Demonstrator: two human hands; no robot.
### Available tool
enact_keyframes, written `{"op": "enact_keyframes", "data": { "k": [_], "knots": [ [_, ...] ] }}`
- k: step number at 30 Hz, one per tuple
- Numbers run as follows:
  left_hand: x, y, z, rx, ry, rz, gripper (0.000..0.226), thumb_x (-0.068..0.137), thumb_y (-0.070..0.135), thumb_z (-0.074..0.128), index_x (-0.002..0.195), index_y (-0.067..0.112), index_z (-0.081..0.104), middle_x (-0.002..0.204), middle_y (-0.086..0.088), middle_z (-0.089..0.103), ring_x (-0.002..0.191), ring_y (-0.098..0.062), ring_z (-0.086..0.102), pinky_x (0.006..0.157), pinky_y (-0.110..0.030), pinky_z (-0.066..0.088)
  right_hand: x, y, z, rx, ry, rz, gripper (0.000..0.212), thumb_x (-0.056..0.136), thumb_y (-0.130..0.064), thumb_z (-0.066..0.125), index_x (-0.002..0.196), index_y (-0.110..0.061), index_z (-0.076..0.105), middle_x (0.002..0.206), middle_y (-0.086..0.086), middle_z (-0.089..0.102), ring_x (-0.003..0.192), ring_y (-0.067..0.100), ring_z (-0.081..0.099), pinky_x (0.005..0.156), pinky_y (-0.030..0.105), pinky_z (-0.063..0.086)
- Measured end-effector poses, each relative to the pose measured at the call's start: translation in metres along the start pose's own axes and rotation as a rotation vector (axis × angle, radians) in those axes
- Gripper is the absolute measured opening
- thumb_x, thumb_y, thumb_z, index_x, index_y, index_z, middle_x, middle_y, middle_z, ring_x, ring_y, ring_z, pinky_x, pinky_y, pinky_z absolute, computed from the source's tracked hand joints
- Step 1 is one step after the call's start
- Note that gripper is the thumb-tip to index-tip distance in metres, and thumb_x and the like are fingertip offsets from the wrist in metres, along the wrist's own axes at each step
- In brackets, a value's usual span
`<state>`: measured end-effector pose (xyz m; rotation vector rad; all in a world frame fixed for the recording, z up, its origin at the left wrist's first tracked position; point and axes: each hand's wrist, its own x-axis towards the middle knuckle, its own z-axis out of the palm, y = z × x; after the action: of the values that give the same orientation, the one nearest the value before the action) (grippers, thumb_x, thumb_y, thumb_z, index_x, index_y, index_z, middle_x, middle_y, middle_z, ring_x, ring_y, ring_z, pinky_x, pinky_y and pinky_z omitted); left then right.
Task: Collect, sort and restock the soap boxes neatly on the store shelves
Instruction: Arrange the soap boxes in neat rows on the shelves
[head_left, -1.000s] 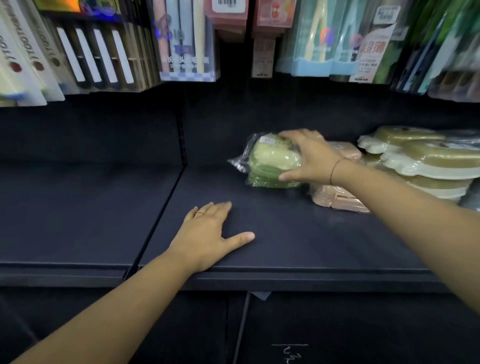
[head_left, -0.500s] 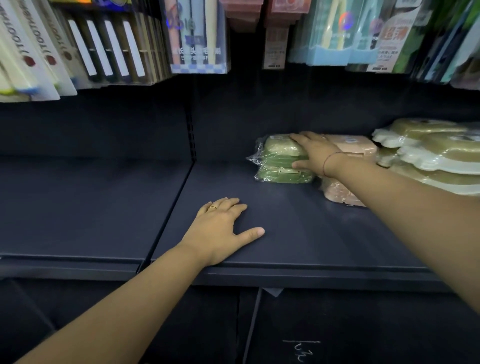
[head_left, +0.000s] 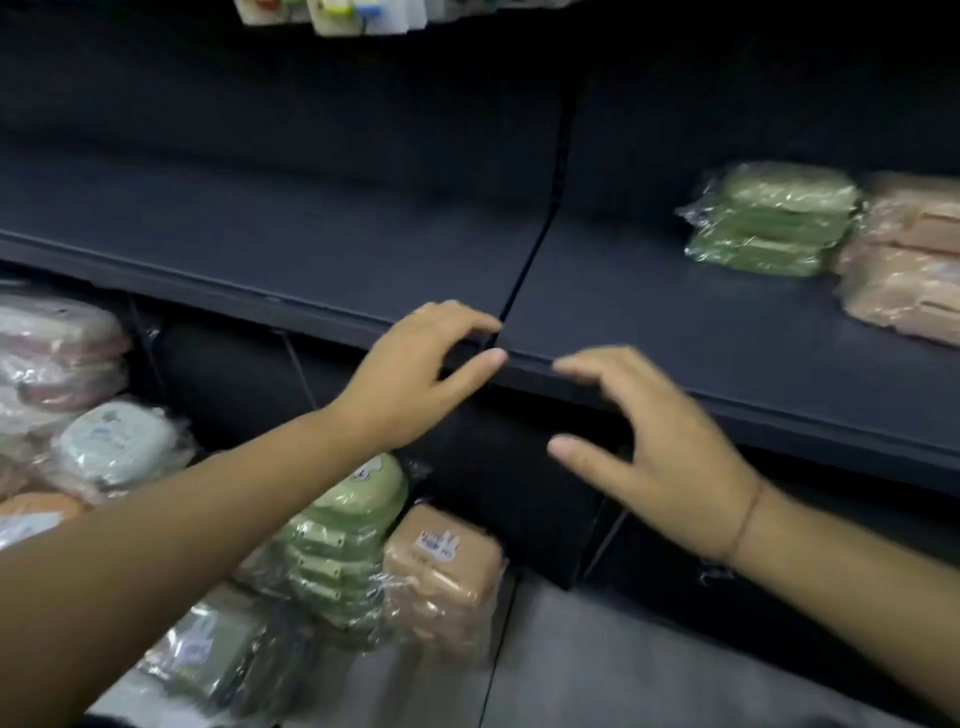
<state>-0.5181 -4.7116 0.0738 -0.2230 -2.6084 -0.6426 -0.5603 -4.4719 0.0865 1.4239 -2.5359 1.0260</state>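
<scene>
Head view: left hand (head_left: 415, 374) and right hand (head_left: 660, 452) hover at the shelf (head_left: 675, 322) edge, fingers loosely spread, empty. Green soap boxes (head_left: 774, 223) lie apparently against pink ones (head_left: 904, 260).

Top edge: hanging packs (head_left: 332, 15), white w/ yellow & blue bits, cropped, blurry. Dark back panel (head_left: 260, 104) below them. Thin slanted rod (head_left: 300, 364) under the shelf (head_left: 311, 244). Grey floor (head_left: 597, 675) at bottom, thin dark seam thru it.
</scene>
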Motion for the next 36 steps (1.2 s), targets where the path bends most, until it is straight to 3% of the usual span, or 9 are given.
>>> {"op": "enact_keyframes", "data": {
  "k": [3, 6, 9, 12, 15, 21, 25, 29, 36],
  "knots": [
    [-0.074, -0.043, -0.022, 0.092, -0.119, -0.058, 0.058, 0.091, 0.067, 0.041, 0.111, 0.018, 0.066, 0.105, 0.008, 0.063, 0.101, -0.014, 0.056, 0.092, -0.03, 0.042, -0.022, -0.009, 0.075, 0.033, -0.264, 0.148, 0.082, 0.073, -0.071, 0.048, 0.141, -0.025, 0.041, 0.136, -0.01, 0.039, 0.128, 0.009, 0.037, 0.109, 0.021, 0.029],
    [-0.103, -0.087, -0.019, 0.178, -0.326, -0.143, 0.089, 0.074, 0.089, 0.033, 0.122, 0.02, 0.063, 0.12, 0.006, 0.059, 0.112, -0.016, 0.053, 0.101, -0.038, 0.042, -0.03, -0.001, 0.143, 0.018, -0.403, 0.325, 0.111, 0.06, -0.082, 0.052, 0.152, -0.03, 0.018, 0.153, -0.007, 0.018, 0.141, 0.014, 0.017, 0.118, 0.032, 0.016],
    [-0.108, -0.113, -0.006, 0.271, -0.6, -0.316, 0.131, 0.044, 0.105, 0.025, 0.148, 0.025, 0.034, 0.15, 0.005, 0.034, 0.141, -0.017, 0.026, 0.118, -0.039, 0.018, -0.029, 0.004, 0.186, 0.001, -0.407, 0.477, 0.11, 0.067, -0.069, 0.069, 0.153, -0.03, 0.012, 0.157, -0.003, 0.011, 0.144, 0.021, 0.013, 0.118, 0.037, 0.015],
    [-0.108, -0.125, 0.01, 0.325, -0.806, -0.368, 0.129, 0.05, 0.093, 0.052, 0.154, 0.028, 0.014, 0.158, 0.004, 0.017, 0.147, -0.022, 0.012, 0.119, -0.042, 0.004, -0.03, 0.007, 0.209, -0.021, -0.407, 0.553, 0.109, 0.069, -0.063, 0.073, 0.153, -0.031, 0.012, 0.155, -0.002, 0.014, 0.142, 0.023, 0.017, 0.116, 0.038, 0.019],
    [-0.099, -0.126, 0.012, 0.351, -0.789, -0.37, 0.119, 0.059, 0.077, 0.071, 0.152, 0.028, 0.016, 0.152, 0.005, 0.024, 0.14, -0.023, 0.021, 0.116, -0.041, 0.012, -0.033, 0.008, 0.22, -0.08, -0.406, 0.565, 0.106, 0.069, -0.063, 0.072, 0.152, -0.032, 0.013, 0.151, -0.003, 0.019, 0.138, 0.022, 0.021, 0.114, 0.036, 0.022],
    [-0.091, -0.121, 0.01, 0.511, -0.902, -0.356, 0.128, 0.055, 0.079, 0.073, 0.155, 0.027, 0.012, 0.157, 0.004, 0.015, 0.14, -0.027, 0.017, 0.116, -0.043, 0.014, -0.03, 0.009, 0.217, -0.144, -0.367, 0.545, 0.098, 0.074, -0.061, 0.07, 0.151, -0.03, 0.017, 0.14, -0.003, 0.033, 0.129, 0.022, 0.031, 0.11, 0.034, 0.027],
    [-0.092, -0.116, 0.011, 0.465, -0.867, -0.37, 0.123, 0.055, 0.071, 0.079, 0.152, 0.029, 0.018, 0.149, 0.005, 0.026, 0.135, -0.023, 0.024, 0.109, -0.043, 0.019, -0.032, 0.008, 0.194, -0.132, -0.359, 0.5, 0.096, 0.072, -0.06, 0.072, 0.149, -0.032, 0.021, 0.138, -0.005, 0.035, 0.125, 0.02, 0.032, 0.109, 0.032, 0.028],
    [-0.092, -0.106, 0.016, 0.393, -0.835, -0.387, 0.12, 0.057, 0.065, 0.081, 0.151, 0.025, 0.017, 0.145, 0.003, 0.032, 0.134, -0.022, 0.032, 0.112, -0.046, 0.025, -0.034, 0.003, 0.145, -0.077, -0.326, 0.474, 0.098, 0.068, -0.062, 0.073, 0.147, -0.035, 0.023, 0.137, -0.01, 0.035, 0.124, 0.016, 0.031, 0.109, 0.032, 0.029],
    [-0.078, -0.045, -0.005, 0.373, -0.912, -0.226, 0.122, 0.048, 0.08, 0.069, 0.148, 0.033, 0.016, 0.135, 0.019, 0.026, 0.127, -0.006, 0.031, 0.111, -0.033, 0.029, -0.051, 0.003, 0.002, -0.043, -0.271, 0.37, 0.101, 0.059, -0.055, 0.083, 0.144, -0.041, 0.029, 0.129, -0.023, 0.038, 0.119, 0.0, 0.035, 0.104, 0.017, 0.03]
  ]
}}
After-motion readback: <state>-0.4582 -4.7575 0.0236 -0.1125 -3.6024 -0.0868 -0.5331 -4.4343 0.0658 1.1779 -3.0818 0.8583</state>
